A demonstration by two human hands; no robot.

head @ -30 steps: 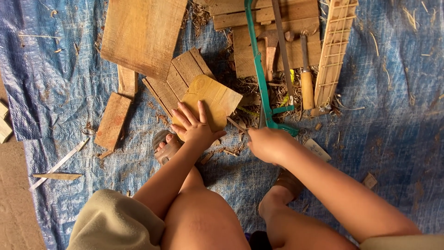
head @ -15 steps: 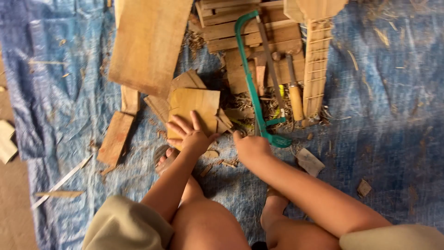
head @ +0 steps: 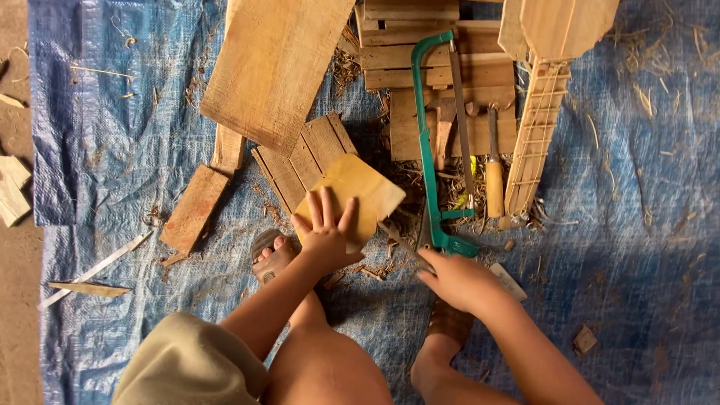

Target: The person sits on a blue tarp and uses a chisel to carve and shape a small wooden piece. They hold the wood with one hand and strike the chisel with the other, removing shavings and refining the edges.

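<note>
My left hand (head: 328, 238) presses flat on the pale square wooden offcut (head: 352, 196) mid-tarp; my right hand (head: 457, 281) grips the green-framed hacksaw (head: 433, 150) handle. Loosely pinned, that offcut might skid and the blade could catch my fingers.

The left hand (head: 328, 234) lies flat on a small wooden board (head: 352, 193), fingers spread, pressing it down on a slatted piece of wood (head: 300, 161). The right hand (head: 457, 279) is closed around the handle of a green saw (head: 429, 142), just beside the board. All this lies on a blue tarp (head: 637, 247) with a large plank (head: 274, 64) and a chisel (head: 493, 169) near.
</note>
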